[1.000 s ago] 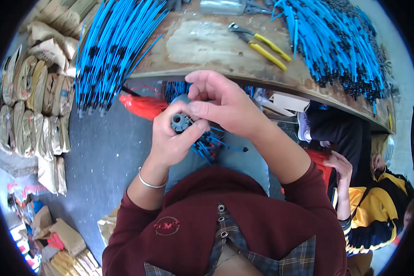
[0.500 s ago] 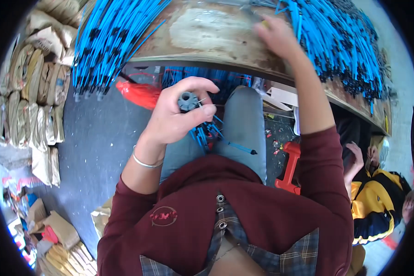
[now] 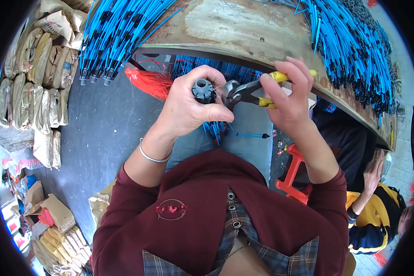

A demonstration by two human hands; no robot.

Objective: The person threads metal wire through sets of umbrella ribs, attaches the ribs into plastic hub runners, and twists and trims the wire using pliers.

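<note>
My left hand (image 3: 181, 108) is wrapped round a bundle of thin blue tubes (image 3: 214, 130), over my lap. Its grey, ring-shaped top end (image 3: 201, 88) sticks up between thumb and fingers. Thin wire ends poke out of the bundle's right side. My right hand (image 3: 290, 92) grips yellow-handled end-cutting pliers (image 3: 244, 93). Their metal head is turned to the left, close against the wire beside my left fingertips. Whether the jaws have closed on the wire, I cannot tell. A single blue tube with a black tip (image 3: 250, 135) points out to the right over my thigh.
Ahead stands a worn wooden table (image 3: 225, 27), with blue tube bundles (image 3: 124, 32) at left and a big heap of blue tubes (image 3: 354, 60) at right. Red strands (image 3: 147, 83) hang below its edge. A red plastic stool (image 3: 292, 177) and another person (image 3: 372, 207) are at right; stacked paper sacks (image 3: 32, 92) at left.
My right hand has come from the tabletop down and back to the bundle, bringing the pliers. My left hand keeps its hold on the bundle. The whole view has shifted slightly.
</note>
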